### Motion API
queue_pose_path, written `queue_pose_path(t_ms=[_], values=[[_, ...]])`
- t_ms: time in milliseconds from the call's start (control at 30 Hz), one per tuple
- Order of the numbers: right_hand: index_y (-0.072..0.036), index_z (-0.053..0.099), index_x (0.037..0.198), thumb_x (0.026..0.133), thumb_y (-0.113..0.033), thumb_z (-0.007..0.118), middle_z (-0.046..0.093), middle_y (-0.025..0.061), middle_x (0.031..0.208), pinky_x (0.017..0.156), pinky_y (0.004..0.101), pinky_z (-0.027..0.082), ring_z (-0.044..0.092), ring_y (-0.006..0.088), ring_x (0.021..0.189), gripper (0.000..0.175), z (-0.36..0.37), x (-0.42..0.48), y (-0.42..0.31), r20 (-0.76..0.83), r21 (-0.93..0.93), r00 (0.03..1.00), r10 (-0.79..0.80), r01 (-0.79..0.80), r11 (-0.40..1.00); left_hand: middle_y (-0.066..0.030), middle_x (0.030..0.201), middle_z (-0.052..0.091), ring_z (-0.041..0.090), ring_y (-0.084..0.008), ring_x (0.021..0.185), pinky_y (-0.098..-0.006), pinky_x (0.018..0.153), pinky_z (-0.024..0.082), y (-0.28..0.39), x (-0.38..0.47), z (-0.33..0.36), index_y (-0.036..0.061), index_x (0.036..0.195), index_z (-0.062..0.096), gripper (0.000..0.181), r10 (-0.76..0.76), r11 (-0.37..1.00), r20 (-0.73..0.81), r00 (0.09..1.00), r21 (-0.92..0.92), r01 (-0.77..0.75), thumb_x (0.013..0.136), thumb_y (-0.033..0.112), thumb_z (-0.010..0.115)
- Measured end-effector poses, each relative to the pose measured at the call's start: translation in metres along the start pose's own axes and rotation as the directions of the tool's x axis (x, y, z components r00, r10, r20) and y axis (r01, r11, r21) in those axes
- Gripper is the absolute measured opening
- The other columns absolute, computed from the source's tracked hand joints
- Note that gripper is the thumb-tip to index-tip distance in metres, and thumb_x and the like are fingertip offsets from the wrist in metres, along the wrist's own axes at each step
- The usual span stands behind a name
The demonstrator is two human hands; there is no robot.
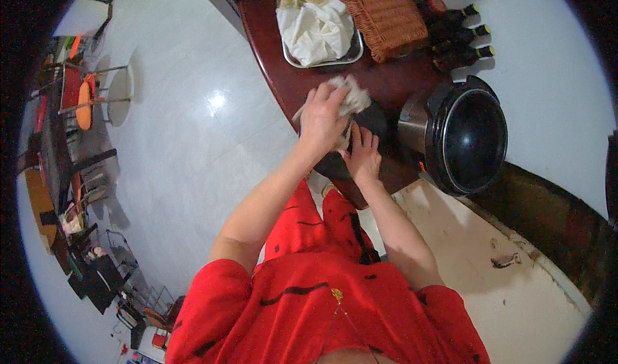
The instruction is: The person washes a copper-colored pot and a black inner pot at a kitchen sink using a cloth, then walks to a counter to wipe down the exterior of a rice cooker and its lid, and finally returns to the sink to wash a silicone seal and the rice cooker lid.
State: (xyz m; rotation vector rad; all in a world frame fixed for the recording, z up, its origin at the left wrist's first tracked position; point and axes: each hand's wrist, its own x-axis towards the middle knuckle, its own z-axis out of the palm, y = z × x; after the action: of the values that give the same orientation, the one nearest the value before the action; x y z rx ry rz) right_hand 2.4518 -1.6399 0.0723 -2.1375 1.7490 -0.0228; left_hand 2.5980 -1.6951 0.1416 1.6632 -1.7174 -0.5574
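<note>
My left hand (324, 119) grips a crumpled pale cloth (355, 96) over a dark, flat object (372, 117) on the dark red wooden tabletop (289, 83). My right hand (363, 155) lies close by, its fingers spread against the dark object, whose kind I cannot tell. Part of the cloth shows between the two hands. Farther back, a rectangular tray with a metal rim (357, 57) holds a white cloth (316, 28).
A brown wicker basket or lid (388, 21) lies beside the tray. Several dark bottles with yellow-green caps (485, 52) lie near the wall. A black and steel electric cooker (466, 139) stands at the right. Chairs (94, 91) are far left across the tiled floor.
</note>
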Motion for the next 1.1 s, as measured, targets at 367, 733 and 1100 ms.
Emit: queue_pose_path(t_ms=[367,733,1100], values=[[-0.006,0.044,0.118,0.08,-0.041,0.054,0.051,0.0106,0.112,0.093,0.0421,0.037,0.047,0.0272,0.107,0.053,0.048,-0.009,0.023,0.1,0.038,0.983,0.154,-0.158,0.987,-0.0009,0.114,0.055,0.044,-0.0213,0.113,-0.0388,0.083,0.041,0.044,0.013,0.119,0.0116,0.096,0.066,0.026,0.063,0.751,0.858,0.509,0.296,-0.591,0.077,0.023,0.055],[-0.007,0.035,0.129,0.081,-0.03,0.055,0.042,0.0098,0.127,0.094,0.0394,0.036,0.041,0.0257,0.115,0.057,0.109,-0.007,0.053,0.068,-0.913,0.977,-0.203,-0.021,-0.408,0.0,0.106,0.056,0.038,-0.0233,0.114,-0.0483,0.089,0.033,0.028,0.003,0.132,0.0155,0.096,0.063,0.025,0.123,0.822,0.702,0.701,0.324,-0.469,0.074,0.024,0.056],[-0.004,0.041,0.118,0.068,-0.031,0.07,0.045,0.0107,0.106,0.075,0.0367,0.048,0.046,0.0311,0.096,0.064,0.005,0.003,0.001,-0.207,-0.032,0.978,-0.027,0.021,0.999,-0.0055,0.101,0.056,0.053,-0.03,0.094,-0.0392,0.075,0.049,-0.046,0.066,0.012,0.0165,0.102,0.061,0.03,-0.06,0.926,0.305,0.95,0.373,-0.062,0.073,0.021,0.059]])
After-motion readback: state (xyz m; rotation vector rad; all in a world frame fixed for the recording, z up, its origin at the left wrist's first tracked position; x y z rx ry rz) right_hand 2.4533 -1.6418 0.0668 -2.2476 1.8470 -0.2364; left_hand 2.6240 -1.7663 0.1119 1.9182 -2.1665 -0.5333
